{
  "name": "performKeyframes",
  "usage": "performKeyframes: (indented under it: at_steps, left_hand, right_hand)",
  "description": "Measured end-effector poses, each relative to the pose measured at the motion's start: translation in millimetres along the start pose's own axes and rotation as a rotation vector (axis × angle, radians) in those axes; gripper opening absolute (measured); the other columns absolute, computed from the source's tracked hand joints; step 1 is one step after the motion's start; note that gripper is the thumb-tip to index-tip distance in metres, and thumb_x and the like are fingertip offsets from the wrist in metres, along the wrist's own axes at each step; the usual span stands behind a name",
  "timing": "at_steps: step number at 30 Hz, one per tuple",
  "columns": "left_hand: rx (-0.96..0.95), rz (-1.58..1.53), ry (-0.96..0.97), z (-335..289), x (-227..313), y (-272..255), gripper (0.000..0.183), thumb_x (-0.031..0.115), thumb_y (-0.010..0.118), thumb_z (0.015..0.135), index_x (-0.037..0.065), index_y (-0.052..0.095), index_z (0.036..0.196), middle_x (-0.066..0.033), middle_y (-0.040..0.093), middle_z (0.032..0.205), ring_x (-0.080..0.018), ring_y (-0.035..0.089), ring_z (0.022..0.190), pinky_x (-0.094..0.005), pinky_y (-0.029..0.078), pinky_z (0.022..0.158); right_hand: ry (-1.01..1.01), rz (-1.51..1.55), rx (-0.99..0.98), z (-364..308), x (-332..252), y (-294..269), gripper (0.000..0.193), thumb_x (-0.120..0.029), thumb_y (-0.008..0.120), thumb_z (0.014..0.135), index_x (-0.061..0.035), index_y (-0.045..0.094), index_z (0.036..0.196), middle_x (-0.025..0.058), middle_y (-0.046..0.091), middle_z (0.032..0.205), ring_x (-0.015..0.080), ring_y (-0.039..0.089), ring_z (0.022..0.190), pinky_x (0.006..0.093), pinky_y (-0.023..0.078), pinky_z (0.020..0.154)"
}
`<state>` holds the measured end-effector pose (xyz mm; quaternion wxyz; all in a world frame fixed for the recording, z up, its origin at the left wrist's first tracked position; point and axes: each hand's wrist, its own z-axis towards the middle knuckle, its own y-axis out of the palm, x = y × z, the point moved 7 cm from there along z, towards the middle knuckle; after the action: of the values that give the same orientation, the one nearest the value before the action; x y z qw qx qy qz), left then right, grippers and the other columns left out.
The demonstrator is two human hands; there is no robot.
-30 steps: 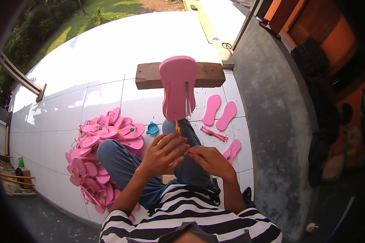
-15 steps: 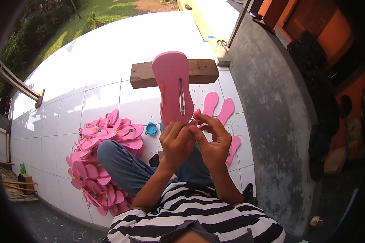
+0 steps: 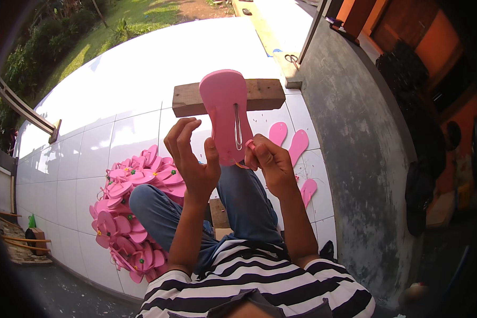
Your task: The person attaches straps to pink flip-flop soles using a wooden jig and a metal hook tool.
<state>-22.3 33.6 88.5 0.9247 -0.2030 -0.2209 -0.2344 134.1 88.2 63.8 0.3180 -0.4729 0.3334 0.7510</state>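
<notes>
A pink flip-flop sole lies on a wooden block, its near end reaching toward me. A thin bent metal wire stands along a dark slot or blade on the sole's face; how it is fixed I cannot tell. My right hand is closed on a small pink strap beside the sole's near right edge. To the left of the sole my left hand is raised, fingers curved and apart, with nothing in it.
A heap of pink flip-flops with small coloured flower decorations sits by my left knee. Loose pink soles lie on the tiles at right, near a grey wall. Scissors rest on a ledge at the far right.
My left hand has come away from the sole's near end and opened out to the left. My right hand has shifted slightly, still holding the pink strap.
</notes>
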Motion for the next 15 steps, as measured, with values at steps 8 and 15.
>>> performKeyframes:
  at_steps: [8, 15]
  left_hand:
    - [-0.441, 0.052, -0.035, 88.7, -15.1, 28.8, 0.028, 0.028, 0.064, 0.093, 0.002, 0.069, 0.101, -0.0109, 0.070, 0.087, -0.0210, 0.065, 0.084, -0.0392, 0.046, 0.079]
    - [-0.456, -0.341, -0.308, 82.5, -15.4, 41.6, 0.028, 0.027, 0.066, 0.092, 0.001, 0.068, 0.101, -0.0108, 0.069, 0.081, -0.0174, 0.068, 0.075, -0.0321, 0.052, 0.071]
  right_hand:
    - [0.088, 0.153, -0.179, 9.3, 18.1, 3.7, 0.038, -0.031, 0.047, 0.105, -0.0018, 0.055, 0.082, 0.0001, 0.048, 0.079, 0.0083, 0.042, 0.072, 0.0237, 0.036, 0.067]
    - [-0.006, 0.122, -0.222, 11.1, 29.3, 4.1, 0.042, -0.035, 0.051, 0.103, -0.0027, 0.056, 0.076, 0.0024, 0.051, 0.078, 0.0108, 0.046, 0.073, 0.0275, 0.038, 0.069]
